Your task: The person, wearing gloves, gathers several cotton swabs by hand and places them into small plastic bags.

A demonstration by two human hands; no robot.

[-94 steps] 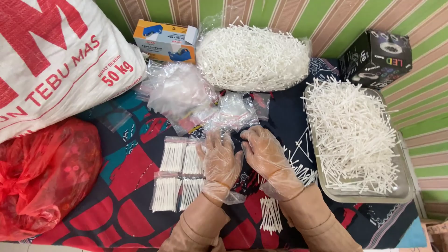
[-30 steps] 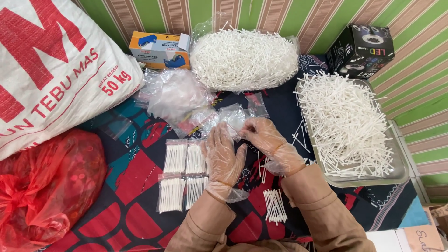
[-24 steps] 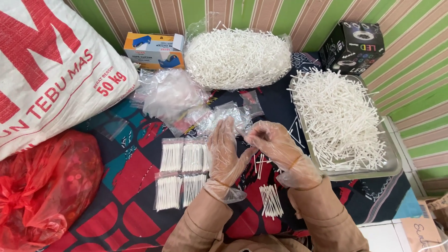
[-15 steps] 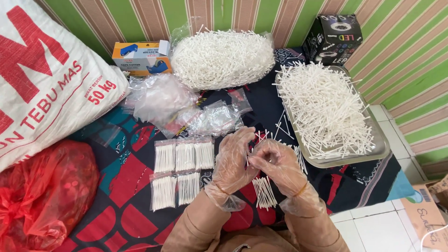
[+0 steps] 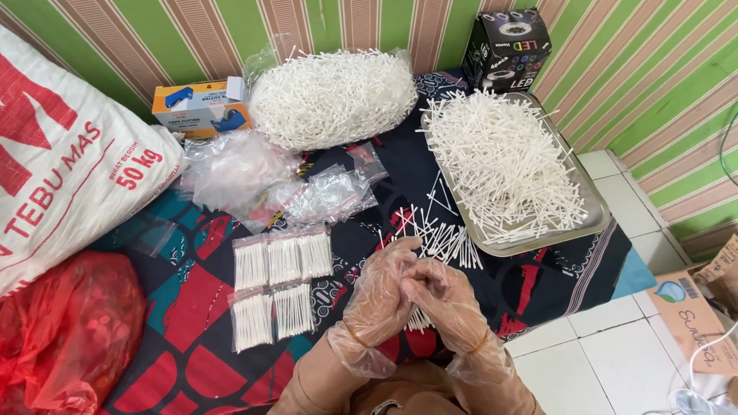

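Both my hands wear clear plastic gloves and meet low in the middle of the view. My left hand [image 5: 378, 296] and my right hand [image 5: 444, 298] are pressed together around a small bunch of white cotton swabs [image 5: 419, 320] that pokes out below them. Loose swabs [image 5: 440, 235] lie on the patterned cloth just beyond my fingers. Several small filled packets of swabs [image 5: 278, 286] lie in two rows to the left of my left hand.
A metal tray [image 5: 596, 220] heaped with swabs sits at the right. A clear bag of swabs [image 5: 332, 96], empty little bags [image 5: 327, 194], a blue-orange box [image 5: 198, 106] and a black box [image 5: 507, 48] lie beyond. A white sack [image 5: 69, 173] and a red bag [image 5: 65, 330] are at the left.
My hands drew back toward me from the empty bags and closed together on a bunch of swabs. The view shifted, so the tray and tiled floor show more at the right.
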